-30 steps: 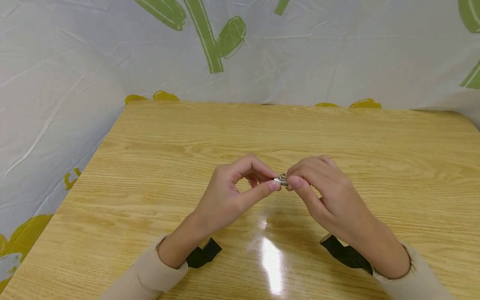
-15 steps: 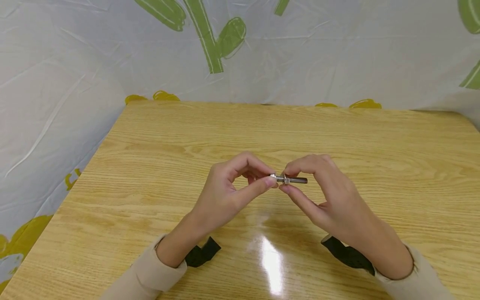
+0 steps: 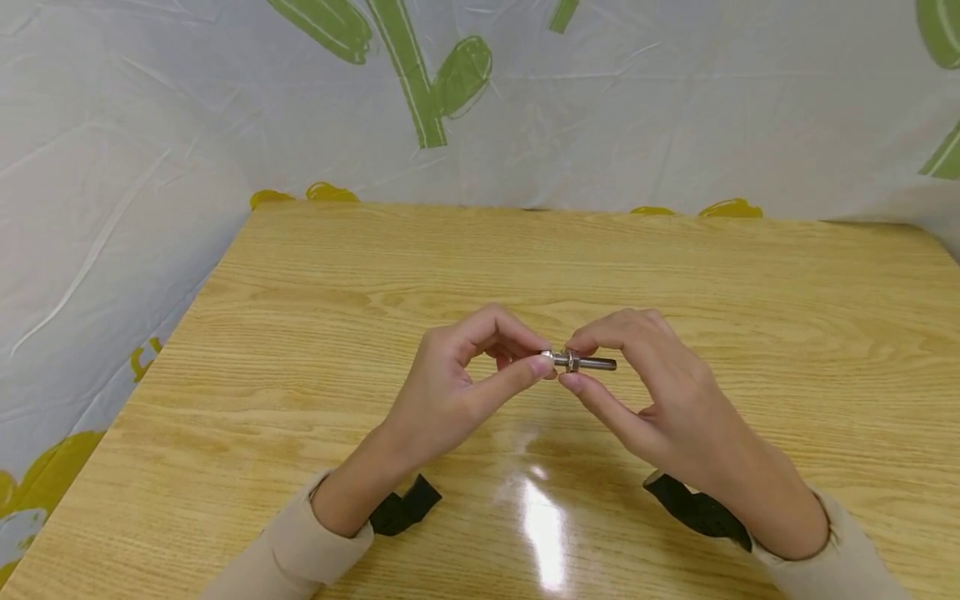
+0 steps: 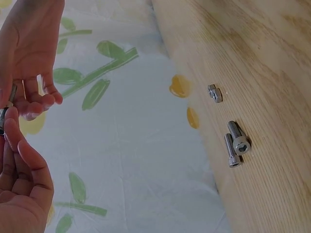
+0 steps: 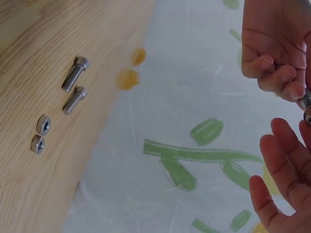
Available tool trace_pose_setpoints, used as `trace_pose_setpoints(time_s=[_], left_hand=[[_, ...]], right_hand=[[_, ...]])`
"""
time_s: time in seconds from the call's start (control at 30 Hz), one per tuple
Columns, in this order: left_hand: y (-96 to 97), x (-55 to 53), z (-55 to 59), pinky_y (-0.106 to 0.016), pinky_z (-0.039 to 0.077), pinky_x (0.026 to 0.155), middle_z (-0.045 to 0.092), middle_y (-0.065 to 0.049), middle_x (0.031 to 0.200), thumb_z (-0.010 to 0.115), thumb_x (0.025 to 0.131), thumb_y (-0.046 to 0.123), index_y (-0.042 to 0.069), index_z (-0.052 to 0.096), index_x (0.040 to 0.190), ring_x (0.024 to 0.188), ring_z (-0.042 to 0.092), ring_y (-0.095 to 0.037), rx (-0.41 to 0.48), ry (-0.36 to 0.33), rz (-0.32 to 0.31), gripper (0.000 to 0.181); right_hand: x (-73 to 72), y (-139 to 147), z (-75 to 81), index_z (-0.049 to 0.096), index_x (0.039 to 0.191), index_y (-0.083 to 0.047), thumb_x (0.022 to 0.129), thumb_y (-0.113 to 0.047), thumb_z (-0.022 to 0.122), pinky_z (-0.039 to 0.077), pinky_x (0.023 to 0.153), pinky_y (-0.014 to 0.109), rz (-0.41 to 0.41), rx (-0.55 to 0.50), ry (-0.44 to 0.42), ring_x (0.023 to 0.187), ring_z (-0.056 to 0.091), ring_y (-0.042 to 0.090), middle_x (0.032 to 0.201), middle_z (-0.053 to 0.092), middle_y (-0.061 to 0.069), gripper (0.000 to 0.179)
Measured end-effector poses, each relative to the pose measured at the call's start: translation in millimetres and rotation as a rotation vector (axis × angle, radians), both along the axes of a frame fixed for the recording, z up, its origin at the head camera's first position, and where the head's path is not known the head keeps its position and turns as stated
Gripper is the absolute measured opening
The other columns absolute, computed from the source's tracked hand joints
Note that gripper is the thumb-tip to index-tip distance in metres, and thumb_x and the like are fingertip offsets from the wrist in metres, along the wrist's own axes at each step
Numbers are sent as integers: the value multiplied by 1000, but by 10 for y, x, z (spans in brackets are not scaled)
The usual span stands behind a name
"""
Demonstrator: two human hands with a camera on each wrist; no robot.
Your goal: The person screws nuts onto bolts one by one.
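Note:
In the head view a silver bolt [image 3: 600,364] lies level above the table, its threaded end pointing right. My left hand [image 3: 442,392] pinches the bolt's head end between thumb and index finger. A nut [image 3: 573,361] sits around the shank; whether a second ring lies against it is too small to tell. My right hand [image 3: 675,392] has its thumb and index finger at the nut's lower and upper sides, pinching it. Both wrist views catch the held bolt only at the frame edge, partly hidden by fingers.
On the wooden table [image 3: 375,258], the right wrist view shows a larger socket-head bolt [image 5: 75,75], a smaller one [image 5: 74,101] and two loose nuts [image 5: 43,124] [image 5: 38,144]. A pale patterned cloth [image 3: 600,108] hangs behind the table.
A second ago my right fingers covered the threaded end. They have since moved back and spread around the nut, leaving the shank's end exposed. My left hand shifted slightly left.

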State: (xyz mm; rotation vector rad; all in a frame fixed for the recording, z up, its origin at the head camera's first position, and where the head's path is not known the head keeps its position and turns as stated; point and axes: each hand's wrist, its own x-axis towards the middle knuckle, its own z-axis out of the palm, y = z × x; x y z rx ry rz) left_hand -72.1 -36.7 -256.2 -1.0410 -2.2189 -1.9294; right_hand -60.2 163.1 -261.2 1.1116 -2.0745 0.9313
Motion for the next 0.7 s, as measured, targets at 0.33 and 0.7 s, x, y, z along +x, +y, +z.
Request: trace_pose_setpoints(time_s=[0.33,0.7], left_hand=[[16,1,-21,-27,51,68,69,-7,82,64,86,4,4,63,91,73,61,-9,-3,16,-4,5],[-1,-5,-14,-27,52,69,68,-7,83,64,86,5,3,63,92,72,60,-10,-17,23,9,6]], right_hand=[[-52,75,-172,63,94,-10,97,-25,51,34,82,28,-37,28,-49,86,52,12,91,61,-6,18],[4,32,-26,58,107,3,88,-37,63,37,88,24,-42,27,-74,93,54,16,100,63,6,44]])
